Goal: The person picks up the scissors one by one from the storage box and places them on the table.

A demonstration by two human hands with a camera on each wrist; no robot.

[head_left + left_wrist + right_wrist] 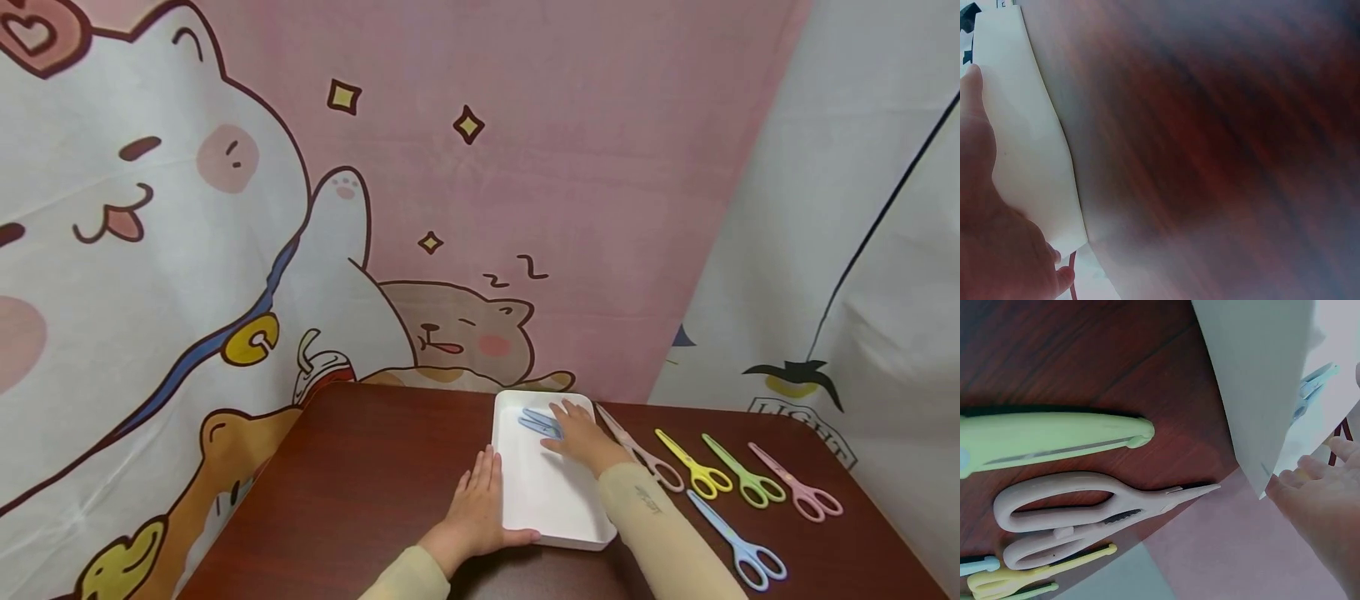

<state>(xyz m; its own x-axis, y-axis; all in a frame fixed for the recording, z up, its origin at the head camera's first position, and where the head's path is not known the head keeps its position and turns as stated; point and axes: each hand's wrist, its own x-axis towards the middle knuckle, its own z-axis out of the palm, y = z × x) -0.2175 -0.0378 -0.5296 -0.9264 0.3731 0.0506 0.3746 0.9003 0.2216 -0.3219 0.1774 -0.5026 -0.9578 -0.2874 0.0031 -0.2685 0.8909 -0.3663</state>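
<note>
A shallow white tray (543, 496) lies on the dark wooden table between both hands. My left hand (477, 512) rests against its left side, fingers straight along the wall and thumb along the near edge. In the left wrist view that hand (997, 187) lies along the tray's white outer wall (1029, 125). My right hand (583, 435) reaches over the right rim with fingers spread. Close by its thumb, inside the tray, lies a small light blue two-pronged item (540, 422). The right wrist view shows the blue item (1315, 390) apart from the fingers (1310, 472).
Right of the tray lie large pale beige-pink scissors (641, 450), then yellow scissors (693, 467), green scissors (742, 473) and pink scissors (795, 483). Nearer me are blue scissors (738, 542). A cloth with cartoon animals (600, 167) hangs behind the table (360, 483).
</note>
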